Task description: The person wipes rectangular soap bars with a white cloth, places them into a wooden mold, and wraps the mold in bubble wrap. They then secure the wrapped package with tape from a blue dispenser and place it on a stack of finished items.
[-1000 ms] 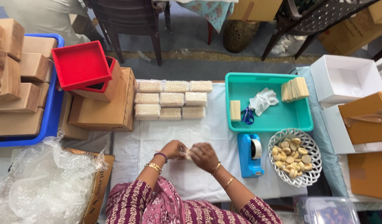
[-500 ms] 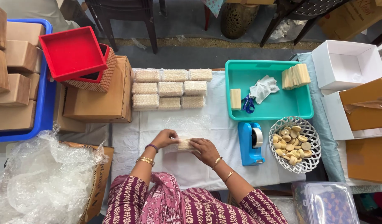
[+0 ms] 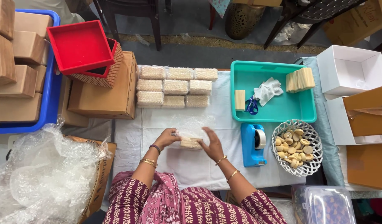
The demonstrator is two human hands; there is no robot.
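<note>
Both hands are working 1 small pale block [image 3: 191,142] at the middle of the bench [image 3: 207,166], on the white cloth, near the bench's front edge. The left hand [image 3: 168,137] is pinching the block's left end, fingers closed on it with clear film [image 3: 190,132] bunched around. The right hand [image 3: 212,144] is lying flat and open-fingered against the right end, pressing rather than gripping.

The block's long axis is running left to right across the bench, parallel to the front edge; broad face up, short ends pointing toward each hand.

Behind it, 9 wrapped blocks [image 3: 175,86] are sitting in 3 rows. To the right: blue tape dispenser [image 3: 253,144], white basket of round pieces [image 3: 297,147], teal tray [image 3: 274,110] holding unwrapped slabs [image 3: 300,79], blue scissors [image 3: 252,106] and a crumpled white cloth.

Risks, as judged: the film looks loose and is likely springing open if the flat right hand lifts before tape goes on. Reaching for the dispenser means freeing 1 hand, so the fold could be slipping. The soft-looking block could also be denting under the left pinch.
</note>
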